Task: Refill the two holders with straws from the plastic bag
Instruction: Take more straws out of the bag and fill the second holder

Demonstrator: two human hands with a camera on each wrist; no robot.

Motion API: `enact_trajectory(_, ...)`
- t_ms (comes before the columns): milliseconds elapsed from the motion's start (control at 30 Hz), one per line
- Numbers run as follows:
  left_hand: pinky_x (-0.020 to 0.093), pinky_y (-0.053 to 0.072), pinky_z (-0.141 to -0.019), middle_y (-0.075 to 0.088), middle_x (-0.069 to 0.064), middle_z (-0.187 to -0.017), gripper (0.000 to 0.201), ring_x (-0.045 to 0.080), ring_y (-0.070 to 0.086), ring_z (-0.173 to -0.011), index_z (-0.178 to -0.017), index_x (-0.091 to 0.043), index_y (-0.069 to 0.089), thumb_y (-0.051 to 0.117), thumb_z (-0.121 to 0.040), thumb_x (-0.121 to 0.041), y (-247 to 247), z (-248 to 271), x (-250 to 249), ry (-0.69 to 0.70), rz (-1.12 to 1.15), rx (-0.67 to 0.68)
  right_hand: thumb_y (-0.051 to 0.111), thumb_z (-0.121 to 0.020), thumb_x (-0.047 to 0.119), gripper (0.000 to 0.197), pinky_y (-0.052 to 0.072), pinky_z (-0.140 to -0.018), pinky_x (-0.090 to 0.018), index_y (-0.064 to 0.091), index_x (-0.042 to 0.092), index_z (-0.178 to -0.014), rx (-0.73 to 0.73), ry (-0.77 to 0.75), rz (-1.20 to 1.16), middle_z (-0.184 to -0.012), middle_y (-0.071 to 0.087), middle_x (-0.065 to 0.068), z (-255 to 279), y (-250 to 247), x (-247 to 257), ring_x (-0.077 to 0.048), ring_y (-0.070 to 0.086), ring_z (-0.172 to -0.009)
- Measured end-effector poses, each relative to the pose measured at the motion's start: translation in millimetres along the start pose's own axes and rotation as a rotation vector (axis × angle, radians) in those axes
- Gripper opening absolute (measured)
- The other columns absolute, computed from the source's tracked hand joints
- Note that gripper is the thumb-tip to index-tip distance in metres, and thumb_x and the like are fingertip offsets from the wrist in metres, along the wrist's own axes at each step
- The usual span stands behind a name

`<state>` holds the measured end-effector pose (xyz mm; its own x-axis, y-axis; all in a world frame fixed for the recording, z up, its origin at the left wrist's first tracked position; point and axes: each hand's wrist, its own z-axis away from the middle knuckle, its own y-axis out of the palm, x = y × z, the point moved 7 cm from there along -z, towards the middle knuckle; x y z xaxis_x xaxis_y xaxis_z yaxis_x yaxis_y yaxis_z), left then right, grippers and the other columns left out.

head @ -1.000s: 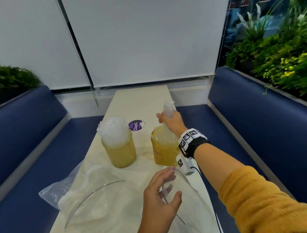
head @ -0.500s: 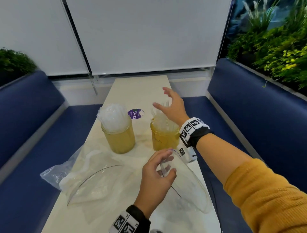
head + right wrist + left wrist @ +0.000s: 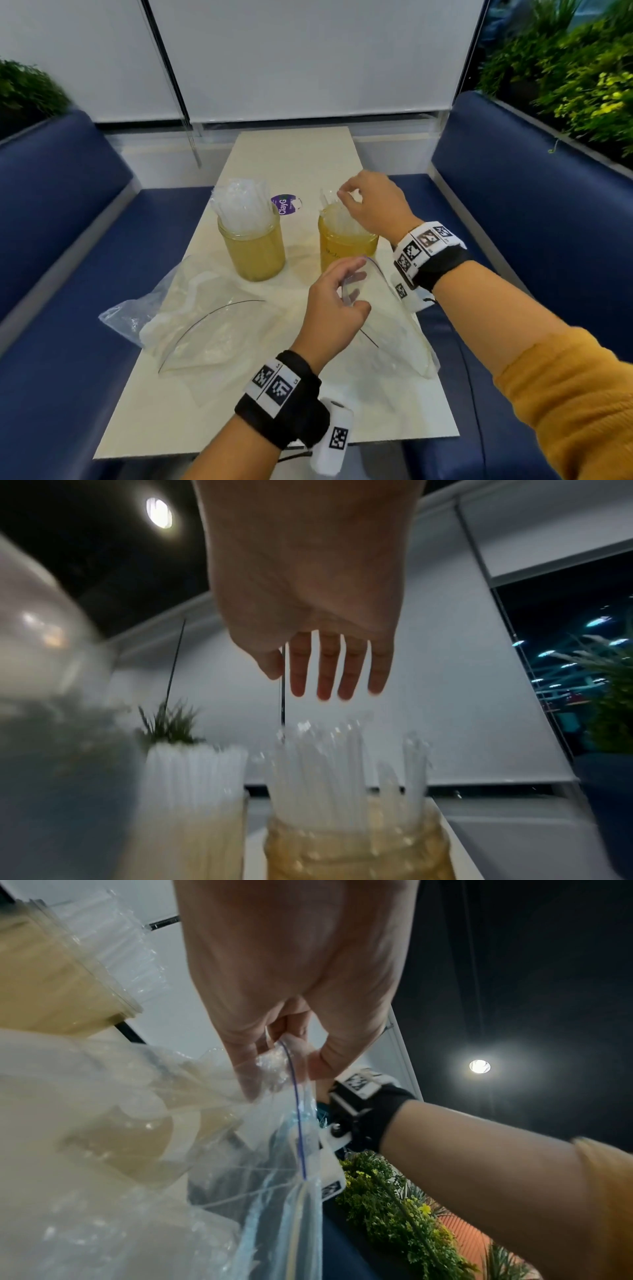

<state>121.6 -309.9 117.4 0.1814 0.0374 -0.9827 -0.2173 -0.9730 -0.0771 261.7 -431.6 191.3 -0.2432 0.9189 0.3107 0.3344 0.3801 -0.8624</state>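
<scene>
Sitting on a long cream table (image 3: 294,161) between blue benches (image 3: 61,212), largest to smallest: clear plastic bag (image 3: 394,329) sprawled across the near half, mouth pinched up by the left hand (image 3: 334,308), thumb and fingers curled round the blue-lined edge. Behind it two amber holders, left holder (image 3: 253,250) packed tight with clear straws (image 3: 241,209), right holder (image 3: 346,250) only part full, straws leaning loose. Hovering right over that one, right hand (image 3: 371,202), fingers (image 3: 325,666) spread and relaxed, gripping nothing. Purple sticker (image 3: 284,205) between the holders, further back.
</scene>
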Motion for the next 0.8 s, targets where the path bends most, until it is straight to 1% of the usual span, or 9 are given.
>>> enact_trajectory(67, 0.016, 0.054, -0.092, 0.057, -0.004, -0.139, 0.063, 0.008, 0.06, -0.123, -0.132, -0.016, 0.06, 0.055, -0.079, 0.018, 2.3, -4.2, 0.2, -0.013, 0.007, 0.004, 0.05, -0.099, 0.041, 0.032, 0.04, -0.063, -0.027, 0.069, 0.021, -0.081, -0.091, 0.02, 0.062, -0.078, 0.068, 0.003, 20.5, -28.8, 14.3, -0.019, 0.062, -0.072)
enact_trajectory(133, 0.013, 0.052, -0.094, 0.056, -0.001, -0.14, 0.066, 0.007, 0.059, -0.124, -0.131, -0.02, 0.058, 0.053, -0.079, 0.02, 4.9, -7.5, 0.6, -0.02, 0.03, 0.007, 0.052, -0.093, 0.035, 0.042, 0.03, -0.052, -0.025, 0.048, 0.017, -0.055, -0.116, 0.082, 0.082, -0.052, 0.049, 0.004, 48.2, -53.3, 26.1, -0.018, 0.046, -0.049)
enact_trajectory(200, 0.013, 0.051, -0.096, 0.055, 0.0, -0.141, 0.07, 0.009, 0.056, -0.127, -0.132, -0.021, 0.056, 0.053, -0.077, 0.021, 6.4, -9.2, 0.7, -0.016, 0.051, 0.013, 0.054, -0.088, 0.03, 0.044, 0.038, -0.044, -0.026, 0.047, 0.016, -0.047, 0.061, 0.163, 0.028, -0.043, 0.048, 0.004, 74.9, -55.1, 24.1, -0.019, 0.047, -0.041)
enact_trajectory(300, 0.012, 0.052, -0.095, 0.053, 0.0, -0.142, 0.069, 0.013, 0.055, -0.129, -0.131, -0.02, 0.057, 0.054, -0.077, 0.023, 8.2, -10.3, -2.1, 0.021, 0.056, 0.026, 0.051, -0.098, 0.027, 0.037, 0.06, -0.062, -0.03, 0.073, 0.005, -0.078, 0.618, 0.324, -0.128, -0.07, 0.074, -0.006, 121.0, -16.8, 11.9, -0.025, 0.074, -0.065)
enact_trajectory(367, 0.01, 0.052, -0.093, 0.052, -0.002, -0.142, 0.068, 0.015, 0.055, -0.129, -0.131, -0.02, 0.057, 0.055, -0.078, 0.023, 9.5, -9.8, -3.0, 0.031, 0.053, 0.032, 0.049, -0.102, 0.03, 0.035, 0.053, -0.08, -0.032, 0.071, 0.005, -0.112, 0.774, 0.314, -0.014, -0.107, 0.07, -0.01, 140.9, 9.7, 2.7, -0.03, 0.068, -0.101)
enact_trajectory(433, 0.01, 0.051, -0.094, 0.051, -0.003, -0.143, 0.071, 0.015, 0.054, -0.131, -0.136, -0.014, 0.056, 0.051, -0.078, 0.025, 11.0, -8.8, -1.4, 0.031, 0.046, 0.038, 0.049, -0.102, 0.042, 0.051, 0.044, -0.1, -0.036, 0.052, 0.013, -0.144, 0.817, 0.278, 0.165, -0.142, 0.055, -0.009, 154.4, 30.8, -2.5, -0.03, 0.052, -0.13)
enact_trajectory(467, 0.013, 0.051, -0.097, 0.051, -0.004, -0.144, 0.073, 0.015, 0.054, -0.132, -0.138, -0.013, 0.055, 0.05, -0.077, 0.026, 10.9, -8.1, -0.1, 0.033, 0.041, 0.039, 0.049, -0.101, 0.046, 0.057, 0.041, -0.104, -0.038, 0.046, 0.013, -0.147, 0.82, 0.268, 0.233, -0.146, 0.053, -0.009, 159.4, 39.8, -5.9, -0.03, 0.05, -0.133)
enact_trajectory(567, 0.026, 0.05, -0.106, 0.05, -0.006, -0.146, 0.074, 0.014, 0.053, -0.133, -0.14, -0.013, 0.054, 0.051, -0.077, 0.025, 10.5, -4.7, 1.5, 0.039, 0.003, 0.044, 0.057, -0.096, 0.05, 0.057, 0.047, -0.093, -0.038, 0.052, 0.011, -0.137, 0.854, 0.304, 0.324, -0.134, 0.061, -0.011, 170.4, 60.7, -13.9, -0.032, 0.059, -0.12)
enact_trajectory(800, 0.02, 0.047, -0.107, 0.049, -0.008, -0.146, 0.077, 0.012, 0.05, -0.136, -0.143, -0.014, 0.052, 0.049, -0.076, 0.025, 6.5, 1.3, 2.4, 0.05, -0.012, 0.081, 0.058, -0.097, 0.046, 0.064, 0.047, -0.095, -0.039, 0.04, 0.01, -0.146, 0.887, 0.386, 0.252, -0.139, 0.056, -0.014, 170.1, 65.7, -16.1, -0.033, 0.056, -0.122)
